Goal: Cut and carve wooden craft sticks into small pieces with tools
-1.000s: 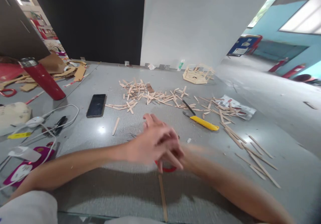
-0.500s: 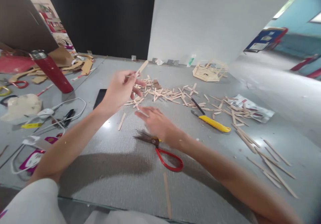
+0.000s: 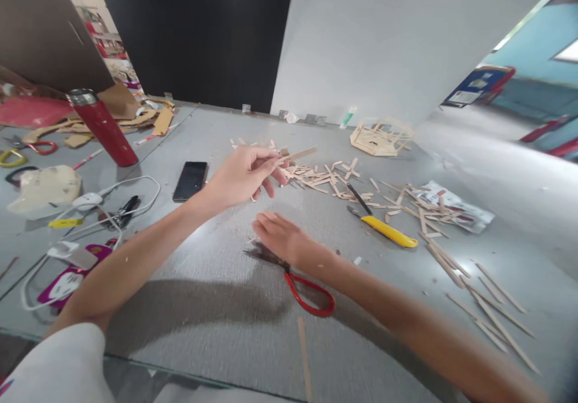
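My left hand (image 3: 248, 174) is raised over the table and pinches a flat wooden stick (image 3: 300, 154) between thumb and fingers; the stick points to the right. My right hand (image 3: 280, 236) hovers low or rests palm down, fingers together but stretched forward, beside the blades of the red-handled scissors (image 3: 311, 294). Nothing shows in it. Behind the hands lies a heap of short wooden pieces (image 3: 316, 177). A single stick (image 3: 304, 358) lies near the front edge.
A yellow cutter (image 3: 389, 232), long sticks (image 3: 503, 303) and a silvery packet (image 3: 458, 207) lie right. A stick frame (image 3: 382, 139) stands at the back. Left are a phone (image 3: 190, 181), red bottle (image 3: 105, 131), cables and a purple power strip (image 3: 67, 285).
My left hand has moved right and lower with the stick, which has tilted flatter. The phone has come into fuller view. My right hand has shifted slightly toward me, and the camera view has shifted a little.
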`<state>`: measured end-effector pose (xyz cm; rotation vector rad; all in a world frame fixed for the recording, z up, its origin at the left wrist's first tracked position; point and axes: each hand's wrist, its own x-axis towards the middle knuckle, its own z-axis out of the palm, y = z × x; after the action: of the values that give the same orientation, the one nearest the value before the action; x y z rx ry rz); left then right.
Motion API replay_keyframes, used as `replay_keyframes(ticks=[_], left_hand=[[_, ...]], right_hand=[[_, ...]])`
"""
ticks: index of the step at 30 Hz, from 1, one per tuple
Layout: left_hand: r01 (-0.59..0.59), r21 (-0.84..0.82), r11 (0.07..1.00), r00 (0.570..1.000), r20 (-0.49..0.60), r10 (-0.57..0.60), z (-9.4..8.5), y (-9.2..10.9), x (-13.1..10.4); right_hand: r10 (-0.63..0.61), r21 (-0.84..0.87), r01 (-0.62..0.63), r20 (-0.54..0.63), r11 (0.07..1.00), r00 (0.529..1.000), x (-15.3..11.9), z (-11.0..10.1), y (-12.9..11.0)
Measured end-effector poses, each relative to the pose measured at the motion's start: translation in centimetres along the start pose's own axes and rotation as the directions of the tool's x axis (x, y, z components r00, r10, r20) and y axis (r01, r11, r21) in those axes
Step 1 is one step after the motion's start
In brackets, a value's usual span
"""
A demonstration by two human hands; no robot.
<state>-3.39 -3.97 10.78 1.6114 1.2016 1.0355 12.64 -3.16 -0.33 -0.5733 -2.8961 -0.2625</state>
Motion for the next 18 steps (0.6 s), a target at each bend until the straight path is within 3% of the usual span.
replay_keyframes(ticks=[3, 4, 5, 7, 8, 9, 10, 12, 14, 18], left_hand=[[-0.036, 0.022, 0.999, 0.996, 0.085, 0.034, 0.8, -1.2, 0.3], [-0.031, 0.024, 0.999, 0.990, 0.136, 0.028, 1.3, -1.7, 0.4], [-0.011, 0.018, 1.000, 0.981, 0.196, 0.007, 1.9, -2.3, 0.4], [0.070, -0.012, 0.997, 0.945, 0.322, -0.062, 3.4, -3.4, 0.4], [0.127, -0.022, 0.992, 0.917, 0.384, -0.109, 4.2, -4.1, 0.4], [0.186, -0.015, 0.983, 0.882, 0.442, -0.160, 5.0, -4.8, 0.3], [0.239, 0.001, 0.971, 0.849, 0.486, -0.209, 5.8, -5.5, 0.2], [0.326, 0.021, 0.945, 0.801, 0.526, -0.287, 7.1, -6.9, 0.1], [0.397, 0.019, 0.917, 0.784, 0.512, -0.350, 7.9, -8.1, 0.0], [0.438, 0.018, 0.899, 0.762, 0.523, -0.382, 8.5, -9.4, 0.0]], right_hand=[[0.123, 0.090, -0.113, -0.115, 0.990, 0.986, -4.4, -2.0, 0.5], [0.283, 0.263, -0.207, -0.300, 0.942, 0.911, -5.8, -2.5, 0.4], [0.448, 0.413, -0.271, -0.428, 0.870, 0.785, -6.9, -2.8, 0.3], [0.647, 0.633, -0.270, -0.493, 0.725, 0.582, -8.7, -2.6, 0.0], [0.707, 0.704, -0.243, -0.498, 0.668, 0.502, -9.4, -2.2, -0.2], [0.743, 0.751, -0.213, -0.487, 0.625, 0.459, -9.8, -1.6, -0.4], [0.771, 0.789, -0.198, -0.457, 0.581, 0.443, -10.1, -0.9, -0.5], [0.812, 0.834, -0.225, -0.367, 0.503, 0.454, -10.4, 0.6, -0.6], [0.835, 0.845, -0.298, -0.271, 0.445, 0.478, -10.4, 1.6, -0.6], [0.835, 0.806, -0.414, -0.171, 0.424, 0.523, -10.2, 2.1, -0.5]])
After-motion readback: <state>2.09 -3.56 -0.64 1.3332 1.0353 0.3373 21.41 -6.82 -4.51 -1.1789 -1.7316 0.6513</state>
